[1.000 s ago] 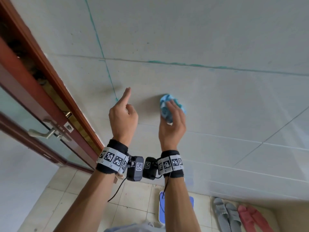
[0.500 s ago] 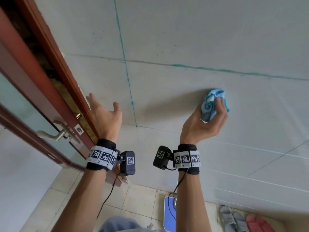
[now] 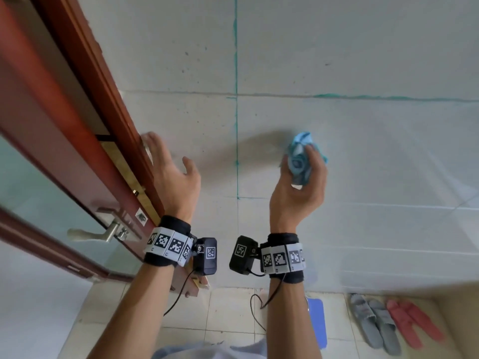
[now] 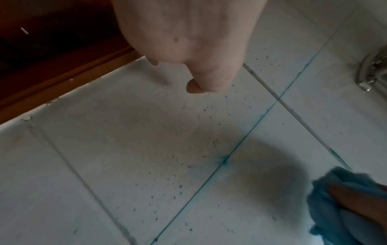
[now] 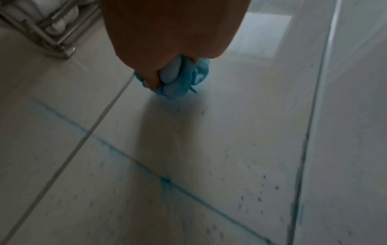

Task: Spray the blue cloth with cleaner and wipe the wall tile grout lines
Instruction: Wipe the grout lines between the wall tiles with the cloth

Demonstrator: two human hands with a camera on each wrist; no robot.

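My right hand (image 3: 300, 174) grips a bunched blue cloth (image 3: 302, 156) held against the pale wall tile, right of a vertical grout line (image 3: 236, 125) stained teal. A horizontal grout line (image 3: 363, 97) with teal streaks runs above the cloth. In the right wrist view the cloth (image 5: 182, 79) bulges from under my curled fingers and touches the tile. My left hand (image 3: 171, 172) is raised beside the door frame, fingers spread and holding nothing; in the left wrist view the left hand (image 4: 188, 49) hangs over speckled tile, with the cloth (image 4: 339, 203) at the lower right.
A reddish-brown door frame (image 3: 85, 81) and a glass door with a metal lever handle (image 3: 101, 233) stand at the left. On the floor below lie a blue scale (image 3: 317, 322), grey slippers (image 3: 373, 325) and pink slippers (image 3: 412, 322). A metal rack (image 5: 41, 31) is mounted on the wall.
The view has swung left. My right hand has carried the cloth rightward along the tile, away from the vertical grout line. My left hand has uncurled from pointing and drifted toward the door frame.
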